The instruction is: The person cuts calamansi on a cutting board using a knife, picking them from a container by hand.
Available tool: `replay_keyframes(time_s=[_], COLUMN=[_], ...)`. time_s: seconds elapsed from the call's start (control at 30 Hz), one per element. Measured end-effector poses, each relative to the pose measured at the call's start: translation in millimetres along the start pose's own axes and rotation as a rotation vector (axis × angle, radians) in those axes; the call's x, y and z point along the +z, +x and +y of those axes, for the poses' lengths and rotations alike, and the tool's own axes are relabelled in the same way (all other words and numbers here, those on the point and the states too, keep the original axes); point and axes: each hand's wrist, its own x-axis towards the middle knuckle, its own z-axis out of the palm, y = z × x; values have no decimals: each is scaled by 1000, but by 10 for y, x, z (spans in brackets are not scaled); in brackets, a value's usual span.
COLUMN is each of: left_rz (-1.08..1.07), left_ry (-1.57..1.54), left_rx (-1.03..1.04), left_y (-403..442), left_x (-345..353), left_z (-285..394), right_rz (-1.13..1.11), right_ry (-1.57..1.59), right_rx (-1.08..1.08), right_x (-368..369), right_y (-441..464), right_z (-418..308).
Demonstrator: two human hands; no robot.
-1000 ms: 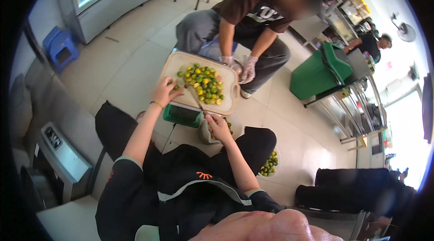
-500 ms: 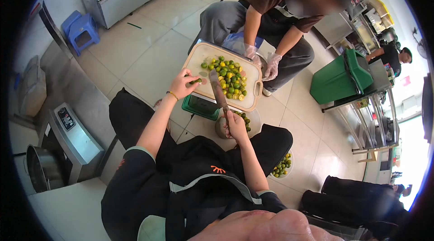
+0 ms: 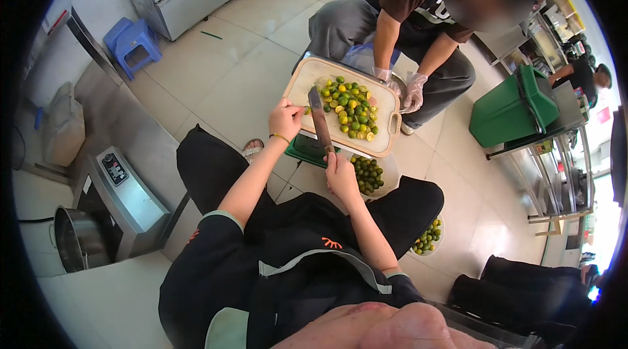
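My left hand (image 3: 286, 119) is closed at the left edge of the cutting board (image 3: 302, 82), pinching a small green lime (image 3: 307, 110) that its fingers partly cover. My right hand (image 3: 341, 175) grips the handle of a broad-bladed knife (image 3: 320, 120). The blade points away from me over the board, just right of the pinched lime. On the board lies a heap of limes (image 3: 353, 108), several of them cut with yellowish flesh showing. Below the board, near my right hand, a pale bowl (image 3: 394, 175) holds whole dark green limes (image 3: 368, 174).
Opposite me sits a person whose gloved hands (image 3: 413, 92) are beside the board's far right edge. A green box (image 3: 313, 150) is under the board. More limes (image 3: 428, 238) are by my right knee. A green bin (image 3: 504, 113) stands right, an induction cooker (image 3: 124, 182) left.
My left hand has drawn in to the board's left edge, its fingers closer together on the lime. The knife stays over the board. The whole view has shifted a little.
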Motion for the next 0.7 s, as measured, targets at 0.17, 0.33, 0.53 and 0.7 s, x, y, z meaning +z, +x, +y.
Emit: replay_keyframes(time_s=[0.17, 0.33, 0.53, 0.7], left_rz=[-13, 44, 84, 74], left_ry=[90, 173, 209, 186], left_rx=[-88, -181, -254, -291], left_y=[-48, -58, -58, -75], left_x=[97, 162, 204, 233], left_z=[-5, 81, 154, 157], right_rz=[65, 94, 110, 111], right_ry=[-122, -236, -305, -301], right_rx=[-121, -77, -47, -80], right_x=[57, 117, 232, 232], right_y=[55, 90, 99, 153], right_z=[-42, -194, -290, -386])
